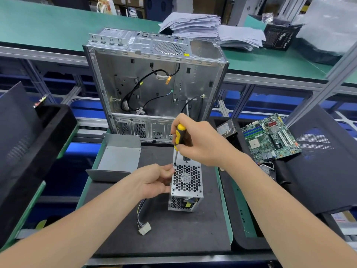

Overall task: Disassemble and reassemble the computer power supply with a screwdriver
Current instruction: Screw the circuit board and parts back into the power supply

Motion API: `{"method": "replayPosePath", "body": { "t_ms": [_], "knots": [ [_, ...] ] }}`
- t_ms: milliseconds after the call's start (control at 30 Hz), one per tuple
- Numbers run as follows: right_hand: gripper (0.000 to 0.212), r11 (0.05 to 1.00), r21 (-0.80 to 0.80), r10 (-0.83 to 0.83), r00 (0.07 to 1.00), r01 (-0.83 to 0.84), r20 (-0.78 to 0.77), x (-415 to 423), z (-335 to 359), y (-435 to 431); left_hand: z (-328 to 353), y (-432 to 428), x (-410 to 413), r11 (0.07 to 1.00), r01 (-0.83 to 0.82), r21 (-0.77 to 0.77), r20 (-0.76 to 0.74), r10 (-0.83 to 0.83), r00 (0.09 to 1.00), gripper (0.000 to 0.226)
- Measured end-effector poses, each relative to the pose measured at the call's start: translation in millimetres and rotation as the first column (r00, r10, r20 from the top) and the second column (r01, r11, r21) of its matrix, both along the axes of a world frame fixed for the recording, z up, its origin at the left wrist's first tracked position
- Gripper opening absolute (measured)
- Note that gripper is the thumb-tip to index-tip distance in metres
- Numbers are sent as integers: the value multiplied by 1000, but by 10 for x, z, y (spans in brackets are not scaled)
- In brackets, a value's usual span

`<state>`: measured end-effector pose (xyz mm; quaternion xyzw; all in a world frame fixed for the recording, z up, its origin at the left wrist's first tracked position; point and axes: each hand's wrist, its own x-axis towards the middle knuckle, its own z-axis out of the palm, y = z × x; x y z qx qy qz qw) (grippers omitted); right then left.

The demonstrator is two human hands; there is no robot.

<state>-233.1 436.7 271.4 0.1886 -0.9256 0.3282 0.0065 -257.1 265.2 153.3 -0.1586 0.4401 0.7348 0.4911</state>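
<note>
Head view looks down on a dark tabletop (173,235), where the power supply (186,182) stands near the middle with its honeycomb fan grille facing up. The left hand (154,180) sits directly to the left of the unit and touches it. Its fingers curl against the upper left corner and its thumb presses the lower left edge, so it grips the housing from the side. The right hand (201,144) is above and just behind the unit, closed around the yellow-and-black handle of the screwdriver (178,137). The shaft runs down from that hand, and its tip meets the far left corner of the grille, right beside the left fingertips. A bundle of wires leaves the unit's left side and ends in a white connector (144,229) lying nearer the person. A bent metal cover (117,159) rests to the left, and an open computer case (154,84) stands behind. A motherboard (270,138) lies off to the right.
</note>
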Motion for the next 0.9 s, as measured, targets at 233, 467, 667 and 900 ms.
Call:
{"method": "replayPosePath", "body": {
  "t_ms": [233, 467, 667, 900],
  "knots": [
    [32, 974, 226, 27, 1000, -28, 8, -86, 97, -91, 5, -8, 2, 1000, 2, 16, -19, -2, 1000, 32],
    [25, 951, 309, -5, 997, 27, -72, -111, 82, -127, -14, -9, 14, 1000, -1, 10, -19, 2, 1000, 32],
    [25, 964, 264, -17, 999, 24, -29, -88, 103, -63, 36, -5, -6, 999, 22, 23, -18, -21, 1000, 32],
    [34, 988, 152, -29, 998, 20, 56, -58, 82, 41, 62, -11, 3, 999, 38, 34, -20, -38, 999, 33]
  ]
}}
